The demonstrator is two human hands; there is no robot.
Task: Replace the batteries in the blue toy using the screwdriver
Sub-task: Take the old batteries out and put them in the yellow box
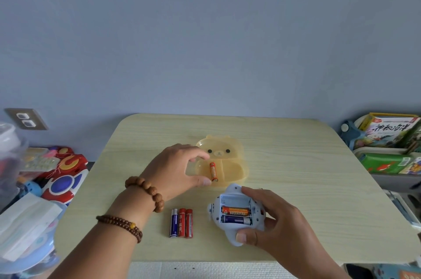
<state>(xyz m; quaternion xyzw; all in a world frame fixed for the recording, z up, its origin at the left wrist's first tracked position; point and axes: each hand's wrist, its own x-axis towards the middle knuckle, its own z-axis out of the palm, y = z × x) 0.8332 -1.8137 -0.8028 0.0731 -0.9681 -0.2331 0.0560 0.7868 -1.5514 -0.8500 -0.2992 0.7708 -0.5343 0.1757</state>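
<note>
The pale blue toy (234,232) lies upside down near the table's front, its battery bay uncovered. My right hand (280,224) grips it from the right. Inside the bay sit an orange battery (235,211) and a dark blue battery (237,220); the top slot is empty. My left hand (175,171) hovers with fingers spread at the left edge of a yellow bear-shaped tray (234,165), thumb and forefinger either side of an orange battery (213,172) lying in it, holding nothing. No screwdriver shows.
Three batteries, one blue (173,223) and two red (185,223), lie side by side left of the toy. Toys (61,178) and a bin crowd the floor at the left. Books (387,135) fill a rack on the right. The wooden table (296,165) meets a blue wall.
</note>
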